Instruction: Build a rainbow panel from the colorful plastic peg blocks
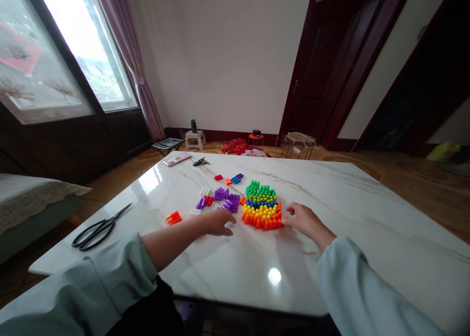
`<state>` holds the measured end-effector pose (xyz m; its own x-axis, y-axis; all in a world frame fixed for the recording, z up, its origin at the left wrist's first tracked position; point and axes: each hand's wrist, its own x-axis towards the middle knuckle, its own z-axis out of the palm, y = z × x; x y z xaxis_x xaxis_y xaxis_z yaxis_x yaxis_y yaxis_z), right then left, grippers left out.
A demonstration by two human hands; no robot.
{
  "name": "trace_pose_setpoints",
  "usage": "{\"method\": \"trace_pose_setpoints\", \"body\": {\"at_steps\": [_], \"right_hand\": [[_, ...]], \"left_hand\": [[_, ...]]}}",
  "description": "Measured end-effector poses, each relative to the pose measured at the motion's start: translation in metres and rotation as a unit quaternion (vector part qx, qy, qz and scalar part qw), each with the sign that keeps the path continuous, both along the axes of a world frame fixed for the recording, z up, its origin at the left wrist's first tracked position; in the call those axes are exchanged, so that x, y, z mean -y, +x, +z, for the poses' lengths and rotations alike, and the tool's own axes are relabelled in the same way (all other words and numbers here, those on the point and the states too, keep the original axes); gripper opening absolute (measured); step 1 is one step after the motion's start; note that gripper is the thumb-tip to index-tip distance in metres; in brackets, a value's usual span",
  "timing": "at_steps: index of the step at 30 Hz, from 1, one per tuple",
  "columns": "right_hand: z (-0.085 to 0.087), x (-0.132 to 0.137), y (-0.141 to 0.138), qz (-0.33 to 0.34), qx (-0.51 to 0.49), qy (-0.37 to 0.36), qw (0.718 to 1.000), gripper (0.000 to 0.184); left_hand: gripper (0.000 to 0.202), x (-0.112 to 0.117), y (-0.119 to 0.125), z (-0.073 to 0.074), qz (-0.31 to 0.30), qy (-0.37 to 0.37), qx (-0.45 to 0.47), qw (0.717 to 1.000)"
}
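A flat block of joined plastic pegs (262, 205) lies on the white marble table (348, 218), in rows of green, blue, yellow and orange-red. My left hand (217, 222) rests palm down just left of it, fingers stretched toward loose purple pegs (229, 202). My right hand (303, 218) lies at the block's right edge, fingers curled against the orange row. Loose orange pegs (174, 218), white and red ones (204, 197) and a small red, orange and blue group (230, 179) are scattered to the left and behind.
Black scissors (100, 227) lie near the table's left edge. A pink phone (176, 159) and a small dark tool (200, 161) sit at the far left corner. Beyond the table stand small stools (195, 139), a wire stool (298, 144) and a dark door (323, 57).
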<state>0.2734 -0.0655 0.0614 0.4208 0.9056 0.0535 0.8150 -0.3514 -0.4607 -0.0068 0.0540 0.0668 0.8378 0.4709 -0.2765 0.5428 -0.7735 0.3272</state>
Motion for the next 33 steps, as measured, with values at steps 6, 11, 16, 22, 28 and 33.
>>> {"method": "trace_pose_setpoints", "body": {"at_steps": [6, 11, 16, 22, 28, 33], "right_hand": [[0.031, 0.001, -0.031, 0.032, -0.036, 0.107, 0.993, 0.023], [0.048, 0.008, -0.058, 0.082, -0.066, 0.151, 0.983, 0.017], [0.052, 0.014, -0.061, 0.096, -0.102, 0.152, 0.978, 0.015], [0.051, 0.017, -0.06, 0.101, -0.092, 0.17, 0.976, 0.013], [0.054, 0.018, -0.06, 0.101, -0.094, 0.166, 0.976, 0.014], [0.059, 0.02, -0.062, 0.105, -0.106, 0.146, 0.978, 0.015]], "left_hand": [[0.025, -0.019, 0.011, 0.012, 0.103, 0.108, 0.094, 0.984], [0.025, -0.059, 0.024, 0.021, 0.173, 0.162, 0.085, 0.968], [0.041, -0.113, 0.046, 0.007, 0.223, 0.171, 0.079, 0.957], [0.044, -0.145, 0.075, -0.023, 0.271, 0.163, 0.05, 0.947], [0.032, -0.149, 0.09, -0.03, 0.292, 0.153, 0.021, 0.944], [0.026, -0.144, 0.091, -0.022, 0.283, 0.155, 0.023, 0.946]]}}
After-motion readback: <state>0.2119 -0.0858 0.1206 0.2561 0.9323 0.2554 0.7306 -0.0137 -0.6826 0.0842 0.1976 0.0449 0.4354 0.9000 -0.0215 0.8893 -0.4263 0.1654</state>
